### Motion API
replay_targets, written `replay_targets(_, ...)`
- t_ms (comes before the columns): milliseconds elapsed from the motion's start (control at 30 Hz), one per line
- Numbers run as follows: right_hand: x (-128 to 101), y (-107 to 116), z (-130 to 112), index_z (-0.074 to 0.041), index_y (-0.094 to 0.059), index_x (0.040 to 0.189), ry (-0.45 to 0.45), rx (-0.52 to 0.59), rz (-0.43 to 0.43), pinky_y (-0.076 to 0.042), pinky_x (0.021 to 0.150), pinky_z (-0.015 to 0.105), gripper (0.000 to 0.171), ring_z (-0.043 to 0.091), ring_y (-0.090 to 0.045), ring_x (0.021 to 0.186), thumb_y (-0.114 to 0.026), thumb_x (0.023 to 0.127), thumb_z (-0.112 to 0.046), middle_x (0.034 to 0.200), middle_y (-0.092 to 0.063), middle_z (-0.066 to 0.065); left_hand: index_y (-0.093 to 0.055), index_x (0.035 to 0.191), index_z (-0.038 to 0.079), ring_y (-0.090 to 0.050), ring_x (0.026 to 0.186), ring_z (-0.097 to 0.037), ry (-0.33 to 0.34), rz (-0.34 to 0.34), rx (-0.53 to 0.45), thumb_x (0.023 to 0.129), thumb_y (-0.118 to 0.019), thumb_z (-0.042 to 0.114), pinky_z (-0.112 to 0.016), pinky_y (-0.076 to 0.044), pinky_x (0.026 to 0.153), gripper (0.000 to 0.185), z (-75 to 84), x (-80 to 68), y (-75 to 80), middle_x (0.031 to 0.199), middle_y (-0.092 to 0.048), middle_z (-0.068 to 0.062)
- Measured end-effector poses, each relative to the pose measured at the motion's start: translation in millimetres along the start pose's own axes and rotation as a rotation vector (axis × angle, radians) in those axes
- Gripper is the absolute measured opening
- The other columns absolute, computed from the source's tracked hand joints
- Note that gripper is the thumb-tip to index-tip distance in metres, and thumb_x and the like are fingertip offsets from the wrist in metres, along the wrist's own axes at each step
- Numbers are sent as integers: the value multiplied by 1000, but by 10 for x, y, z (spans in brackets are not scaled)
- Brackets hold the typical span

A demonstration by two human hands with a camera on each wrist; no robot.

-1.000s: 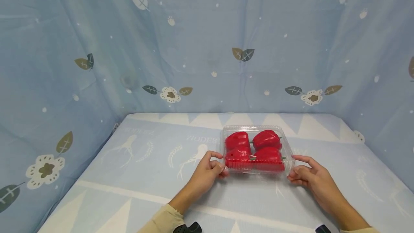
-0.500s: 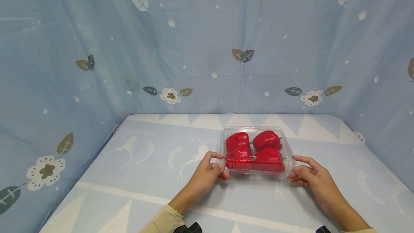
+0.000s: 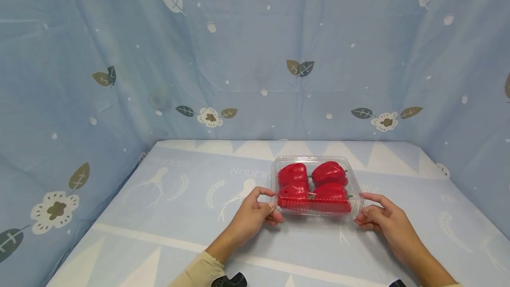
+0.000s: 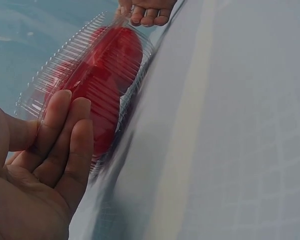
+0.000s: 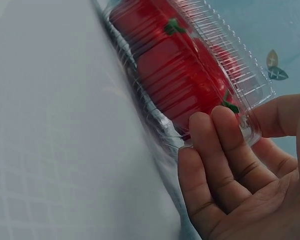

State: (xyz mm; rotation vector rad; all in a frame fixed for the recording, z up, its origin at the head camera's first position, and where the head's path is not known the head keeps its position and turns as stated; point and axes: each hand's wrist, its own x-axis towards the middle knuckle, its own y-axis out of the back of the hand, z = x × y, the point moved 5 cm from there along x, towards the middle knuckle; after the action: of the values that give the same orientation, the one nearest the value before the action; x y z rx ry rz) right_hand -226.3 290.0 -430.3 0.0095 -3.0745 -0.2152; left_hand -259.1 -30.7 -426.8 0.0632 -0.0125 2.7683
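Observation:
A clear plastic clamshell box (image 3: 311, 157) with ribbed walls holds several red bell peppers (image 3: 292, 174), set in two rows, with green stems. My left hand (image 3: 249, 216) pinches the box's near left corner, thumb on its edge and fingers at the front wall. At the near right corner my right hand (image 3: 384, 218) grips the edge the same way, its index finger along the side. The left wrist view has the ribbed rim (image 4: 57, 57) beyond the fingertips. In the right wrist view, the fingertips lie over the corner, close to a green stem (image 5: 230, 104).
The box is right of centre on a table with a pale blue and white patterned cloth (image 3: 167, 216). A blue curtain (image 3: 247, 56) printed with leaves and flowers rises behind and along both sides. Black wrist straps (image 3: 229, 280) show at the bottom edge.

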Motion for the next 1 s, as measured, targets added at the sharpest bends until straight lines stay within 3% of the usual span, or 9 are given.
replay_targets(500, -12, -10, -14, 3, -39, 133, 29, -35, -2, -57, 70, 35, 46, 24, -69, 78, -56, 97, -21, 91, -68, 22, -42, 121, 1, -69, 75, -31, 5, 16, 35, 96, -53, 6, -37, -57, 71, 28, -2, -14, 2, 79, -69, -19)
replay_targets(1000, -20, -11, -19, 5, -39, 133, 70, -48, -14, -57, 70, 34, 45, 25, -69, 78, -54, 98, -19, 91, -67, 24, -42, 126, 6, -67, 80, -34, -16, 9, 30, 100, -45, 12, -46, -54, 79, 27, -37, -13, 14, 83, -68, -22)
